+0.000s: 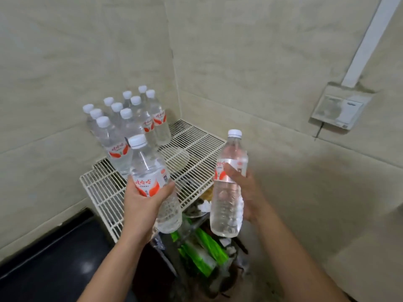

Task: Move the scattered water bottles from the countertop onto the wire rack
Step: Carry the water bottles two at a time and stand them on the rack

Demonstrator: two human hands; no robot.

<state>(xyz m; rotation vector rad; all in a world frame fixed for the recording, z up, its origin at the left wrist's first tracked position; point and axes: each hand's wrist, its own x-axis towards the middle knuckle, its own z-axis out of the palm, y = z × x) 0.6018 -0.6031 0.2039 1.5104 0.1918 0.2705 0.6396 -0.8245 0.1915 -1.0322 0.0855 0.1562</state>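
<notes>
Head view: the left hand (141,203) reaches up from lower centre, fingers and thumb curled round the red label of a clear plastic water bottle with a white cap (148,162), tilted slightly above the white wire rack (102,192) near its front edge. The right hand (248,192) grips a second clear white-capped bottle (226,210) upright, right of centre, beyond the rack's right edge. A cluster of white-capped bottles (128,123) stands at the rack's back left against the beige wall (65,62); open grid shows across its middle and right.
</notes>
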